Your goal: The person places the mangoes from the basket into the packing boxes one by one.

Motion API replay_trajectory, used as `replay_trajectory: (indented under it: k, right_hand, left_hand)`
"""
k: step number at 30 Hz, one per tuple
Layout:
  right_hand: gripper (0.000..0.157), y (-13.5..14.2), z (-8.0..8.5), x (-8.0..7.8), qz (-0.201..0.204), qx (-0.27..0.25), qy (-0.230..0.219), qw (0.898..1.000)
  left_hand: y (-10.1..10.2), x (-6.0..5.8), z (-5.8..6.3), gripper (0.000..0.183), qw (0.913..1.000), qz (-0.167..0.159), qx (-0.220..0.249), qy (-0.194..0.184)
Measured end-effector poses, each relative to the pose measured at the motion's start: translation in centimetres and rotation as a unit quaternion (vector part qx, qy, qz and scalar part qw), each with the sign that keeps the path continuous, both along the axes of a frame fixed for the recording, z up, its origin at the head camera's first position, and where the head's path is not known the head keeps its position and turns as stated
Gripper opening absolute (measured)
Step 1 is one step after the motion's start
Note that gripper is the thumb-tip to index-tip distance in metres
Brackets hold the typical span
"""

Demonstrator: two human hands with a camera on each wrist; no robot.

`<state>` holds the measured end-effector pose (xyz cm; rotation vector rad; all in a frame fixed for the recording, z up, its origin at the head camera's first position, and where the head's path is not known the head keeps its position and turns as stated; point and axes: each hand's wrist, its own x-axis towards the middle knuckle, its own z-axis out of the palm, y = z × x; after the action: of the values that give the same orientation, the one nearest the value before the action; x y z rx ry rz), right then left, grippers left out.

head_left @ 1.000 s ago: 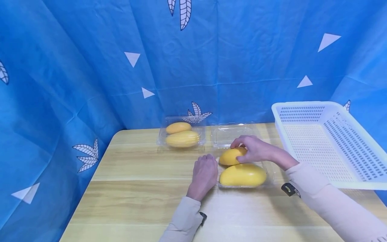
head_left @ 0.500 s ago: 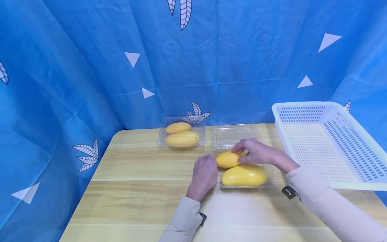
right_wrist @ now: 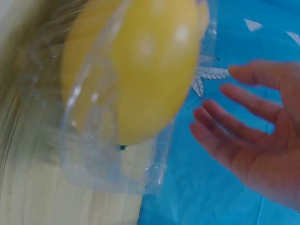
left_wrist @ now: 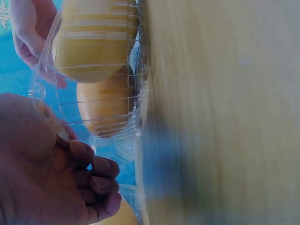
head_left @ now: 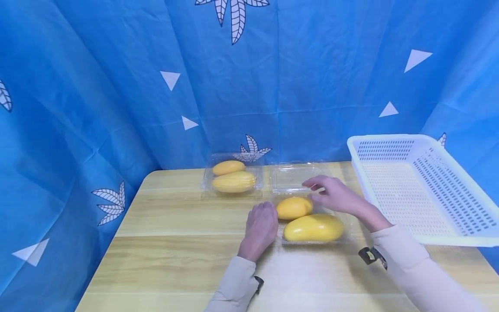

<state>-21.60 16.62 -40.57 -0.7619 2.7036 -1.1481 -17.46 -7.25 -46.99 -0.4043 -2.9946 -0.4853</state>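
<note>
Two mangoes lie side by side in the base of a clear plastic clamshell box [left_wrist: 142, 108], a smaller orange-yellow mango [head_left: 294, 208] behind a larger yellow mango [head_left: 313, 228]. The box's lid [head_left: 294, 177] is folded back towards the curtain. My left hand [head_left: 260, 225] is at the box's left end; in the left wrist view its thumb and curled fingers pinch the plastic edge. Just right of the smaller mango, my right hand [head_left: 336, 193] hovers over the box. Its fingers [right_wrist: 234, 131] are spread and loosely bent, holding nothing.
A second clear clamshell box [head_left: 260, 186] with two mangoes, its lid down, stands at the back left. To the right is a white plastic basket [head_left: 419, 190] with slotted walls. The wooden table [head_left: 167, 260] meets a blue curtain [head_left: 128, 65] behind.
My right hand has slid the smaller mango left, let go of it and drawn back to the right. The larger mango shifted slightly right. My left hand has stayed in place.
</note>
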Motion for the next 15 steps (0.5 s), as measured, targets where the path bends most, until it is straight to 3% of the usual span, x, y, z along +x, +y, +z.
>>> replay_trajectory:
  k: [3, 7, 13, 15]
  right_hand:
    - [0.041, 0.5, 0.3, -0.3, -0.072, -0.021, 0.004, 0.997]
    - [0.048, 1.2, 0.4, -0.5, -0.141, 0.0, -0.007, 0.99]
    - [0.063, 2.2, -0.7, -0.6, -0.162, 0.028, -0.071, 0.984]
    - [0.068, 2.3, -1.0, -0.7, -0.17, 0.026, -0.105, 0.98]
  left_hand:
    - [-0.1, 0.0, -0.1, 0.03, 0.9999, -0.006, -0.009, 0.006]
    - [-0.1, 0.0, -0.2, 0.029, 0.9995, -0.009, -0.026, 0.017]
    - [-0.2, -0.1, -0.1, 0.029, 0.9972, -0.01, -0.072, 0.015]
    - [-0.3, -0.1, -0.1, 0.03, 0.9977, -0.006, -0.067, 0.013]
